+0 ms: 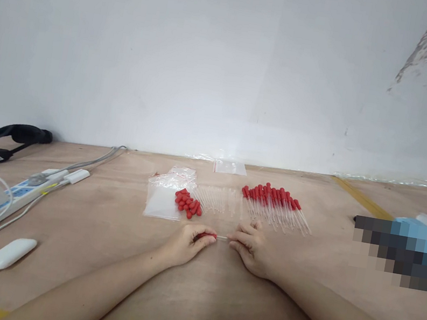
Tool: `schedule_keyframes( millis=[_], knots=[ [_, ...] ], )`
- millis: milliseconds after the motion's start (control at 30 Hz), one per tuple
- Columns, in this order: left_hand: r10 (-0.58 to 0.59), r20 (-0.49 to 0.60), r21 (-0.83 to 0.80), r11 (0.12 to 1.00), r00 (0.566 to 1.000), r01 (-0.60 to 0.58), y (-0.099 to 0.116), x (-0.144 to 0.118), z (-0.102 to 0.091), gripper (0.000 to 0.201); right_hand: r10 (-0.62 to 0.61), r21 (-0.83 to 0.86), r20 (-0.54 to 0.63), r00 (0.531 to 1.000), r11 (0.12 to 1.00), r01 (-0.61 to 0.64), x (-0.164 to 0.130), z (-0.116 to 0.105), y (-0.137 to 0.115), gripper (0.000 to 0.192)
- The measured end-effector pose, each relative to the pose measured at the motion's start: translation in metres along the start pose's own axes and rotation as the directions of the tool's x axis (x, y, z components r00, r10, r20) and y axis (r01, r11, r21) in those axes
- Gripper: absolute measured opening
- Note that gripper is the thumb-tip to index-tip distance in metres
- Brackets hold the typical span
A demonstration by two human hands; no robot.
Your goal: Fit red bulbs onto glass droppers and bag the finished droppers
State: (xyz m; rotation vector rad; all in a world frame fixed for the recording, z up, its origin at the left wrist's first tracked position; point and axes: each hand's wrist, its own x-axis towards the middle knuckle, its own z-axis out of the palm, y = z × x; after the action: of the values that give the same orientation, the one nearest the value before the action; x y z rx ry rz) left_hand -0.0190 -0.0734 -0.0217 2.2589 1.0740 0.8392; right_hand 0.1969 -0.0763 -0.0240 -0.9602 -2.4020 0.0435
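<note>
Near the middle of the table, my left hand (188,244) is closed on a red rubber bulb, mostly hidden by the fingers. Opposite it, my right hand (254,248) pinches a thin clear dropper tube (221,238). The tube's left end meets the bulb; how deep it sits inside cannot be made out. Beyond my left hand lies a pile of loose red bulbs (188,204). Bare clear tubes (217,199) lie in a row to the right of that pile. Farther right, several droppers with red bulbs on them (272,200) lie side by side.
Clear zip bags (164,195) lie left of the loose bulbs, and another bag (230,168) is by the wall. A power strip (22,191) with plugs and cables, a white device (10,252) and a black strap (7,142) occupy the left. A blurred-out area covers the right edge.
</note>
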Motion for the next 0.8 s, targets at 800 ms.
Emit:
schedule_keyframes(
  millis=[800],
  knots=[
    [0.201, 0.017, 0.151, 0.968, 0.980, -0.201, -0.003, 0.000, -0.003, 0.022, 0.053, 0.143, 0.181, 0.982, 0.987, -0.079, 0.016, 0.000, -0.015, 0.029]
  ],
)
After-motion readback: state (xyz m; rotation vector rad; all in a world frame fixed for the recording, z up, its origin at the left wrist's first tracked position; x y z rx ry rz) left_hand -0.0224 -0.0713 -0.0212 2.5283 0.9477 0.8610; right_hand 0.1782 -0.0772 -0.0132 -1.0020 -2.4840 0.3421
